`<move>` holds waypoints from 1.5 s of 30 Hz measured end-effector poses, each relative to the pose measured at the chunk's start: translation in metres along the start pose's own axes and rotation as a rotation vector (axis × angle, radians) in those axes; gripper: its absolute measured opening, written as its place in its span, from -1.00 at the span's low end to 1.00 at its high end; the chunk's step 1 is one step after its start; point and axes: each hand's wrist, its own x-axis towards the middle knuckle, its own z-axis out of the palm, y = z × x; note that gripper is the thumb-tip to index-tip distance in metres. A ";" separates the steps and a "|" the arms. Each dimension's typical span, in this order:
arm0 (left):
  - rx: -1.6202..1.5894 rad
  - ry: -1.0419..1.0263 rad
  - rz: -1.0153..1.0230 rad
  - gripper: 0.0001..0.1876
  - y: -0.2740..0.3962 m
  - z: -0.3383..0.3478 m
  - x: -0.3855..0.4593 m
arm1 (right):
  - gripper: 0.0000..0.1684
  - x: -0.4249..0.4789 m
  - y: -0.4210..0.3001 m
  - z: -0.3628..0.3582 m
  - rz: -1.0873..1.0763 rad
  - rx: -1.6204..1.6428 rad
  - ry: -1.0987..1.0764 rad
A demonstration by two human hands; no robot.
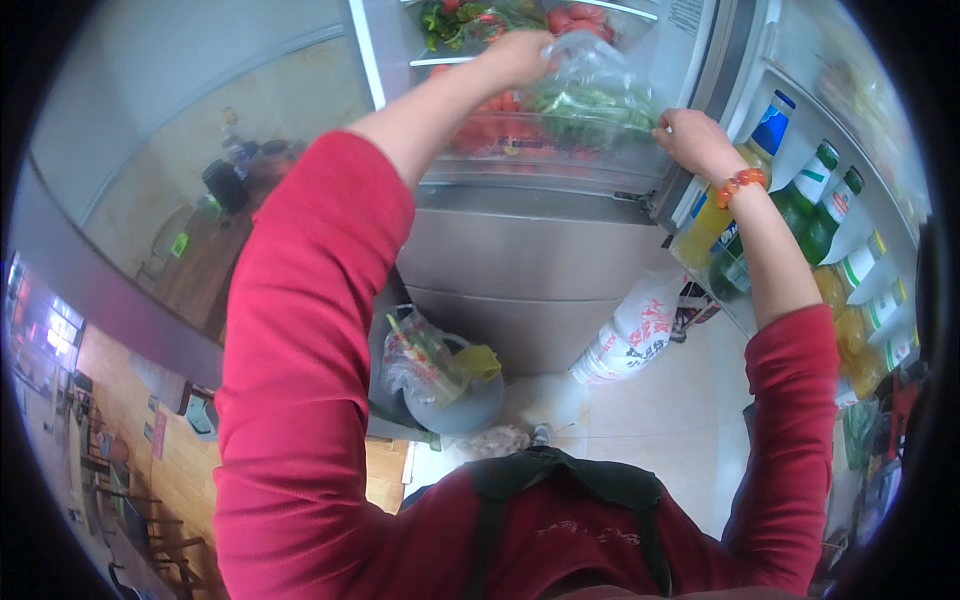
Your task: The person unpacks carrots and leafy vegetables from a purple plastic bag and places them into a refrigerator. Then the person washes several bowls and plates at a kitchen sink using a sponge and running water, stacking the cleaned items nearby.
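My left hand [525, 58] grips the gathered top of a clear plastic bag [589, 56] inside an open refrigerator. Long green vegetables [600, 105] show through the bag's film. At the bag's right end, my right hand [694, 139] has its fingertips pinched together on the edge; a beaded bracelet [741, 186] circles that wrist. Below and behind the bag is a clear drawer [540, 165] with red produce [487, 135] inside, probably tomatoes. On the shelf above lie leafy greens [454, 24] and bagged red items [581, 19]. Motion blurs the bag.
The open door [787, 82] on the right carries several bottles [817, 172]. A white printed plastic bag [634, 330] hangs below it. Near my feet stands a bin [457, 412] with plastic wrapping [424, 356] in it. Left, a wooden table [202, 270] holds assorted items.
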 end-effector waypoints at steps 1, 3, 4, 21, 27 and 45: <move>0.032 -0.015 0.028 -0.72 -0.012 0.008 -0.004 | -0.48 0.007 0.000 -0.002 -0.058 0.083 0.164; -0.055 -0.280 -0.004 -0.65 -0.030 0.012 -0.012 | -0.47 0.021 -0.007 -0.007 -0.175 0.250 0.484; -0.096 -0.420 -0.017 -0.62 -0.033 0.013 -0.018 | -0.41 0.023 -0.016 -0.017 -0.393 0.390 0.538; -0.116 0.050 -0.119 -0.54 -0.055 0.039 0.022 | -0.44 0.145 -0.046 -0.018 -0.398 -0.062 -0.135; -0.916 0.456 -0.058 -0.74 -0.014 0.006 -0.051 | -0.25 0.176 -0.051 0.037 -0.374 -0.096 -0.414; -1.164 0.431 -0.780 -0.77 0.118 0.177 -0.409 | -0.64 0.163 -0.055 -0.020 -0.688 0.106 -0.029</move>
